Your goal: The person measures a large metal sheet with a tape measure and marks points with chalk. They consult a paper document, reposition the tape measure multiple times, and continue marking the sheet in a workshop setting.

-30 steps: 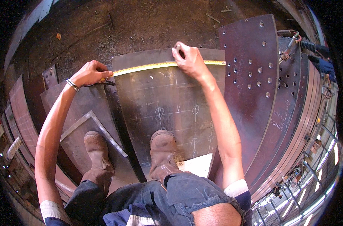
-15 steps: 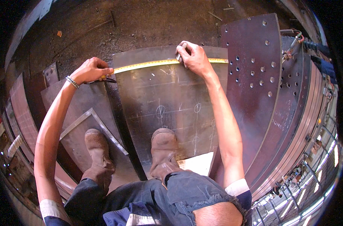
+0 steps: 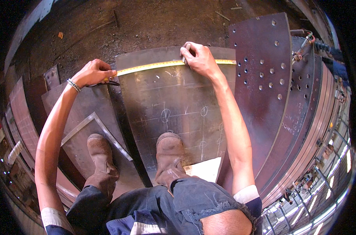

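A yellow tape measure [image 3: 146, 67] lies stretched across the far part of a grey steel plate [image 3: 146, 92] that carries chalk lines and circles. At the plate's left edge my left hand [image 3: 94, 73] is closed round the tape's body, mostly hidden by the fingers, with a black strap hanging out. The tape's far end reaches the plate's right edge. My right hand [image 3: 201, 58] pinches a short pale stick, perhaps chalk [image 3: 186, 49], its lower end at the tape blade right of the plate's middle.
A metal angle square [image 3: 94, 117] lies on the left plate beside my boot. White paper [image 3: 209, 168] rests near my other boot. A dark plate with drilled holes [image 3: 264, 78] stands at right, with hoses and a torch-like fitting [image 3: 299, 55] beyond. Dirt ground [image 3: 158, 23] lies ahead.
Almost nothing differs. My right hand and the pale stick have shifted very slightly left along the tape; my left hand keeps its place.
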A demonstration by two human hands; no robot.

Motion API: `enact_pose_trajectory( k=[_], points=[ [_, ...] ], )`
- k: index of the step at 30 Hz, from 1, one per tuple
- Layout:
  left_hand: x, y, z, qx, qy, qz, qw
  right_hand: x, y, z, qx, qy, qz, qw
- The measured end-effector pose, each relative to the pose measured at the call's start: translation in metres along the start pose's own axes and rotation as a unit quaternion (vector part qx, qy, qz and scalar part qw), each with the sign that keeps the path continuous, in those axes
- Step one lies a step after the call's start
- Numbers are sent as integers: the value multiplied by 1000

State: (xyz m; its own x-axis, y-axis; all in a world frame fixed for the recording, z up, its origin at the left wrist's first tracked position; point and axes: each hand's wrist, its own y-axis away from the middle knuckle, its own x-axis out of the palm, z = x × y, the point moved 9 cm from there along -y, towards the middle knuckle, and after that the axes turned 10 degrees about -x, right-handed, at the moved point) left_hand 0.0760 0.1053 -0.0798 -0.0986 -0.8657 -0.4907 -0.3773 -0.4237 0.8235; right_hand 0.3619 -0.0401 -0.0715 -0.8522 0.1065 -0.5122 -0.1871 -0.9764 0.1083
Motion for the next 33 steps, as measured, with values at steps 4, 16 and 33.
enact_pose_trajectory(
  k=[4,16,33],
  points=[
    [0,0,-1,-13,-6,4,1000,-5,-2,9,-47,44,-14,998],
    [-4,4,-3,-7,-22,-18,1000,-81,62,-4,26,-25,-325,945],
    [67,65,-8,8,-19,-37,999,-135,211,-29,88,4,-421,903]
  ],
)
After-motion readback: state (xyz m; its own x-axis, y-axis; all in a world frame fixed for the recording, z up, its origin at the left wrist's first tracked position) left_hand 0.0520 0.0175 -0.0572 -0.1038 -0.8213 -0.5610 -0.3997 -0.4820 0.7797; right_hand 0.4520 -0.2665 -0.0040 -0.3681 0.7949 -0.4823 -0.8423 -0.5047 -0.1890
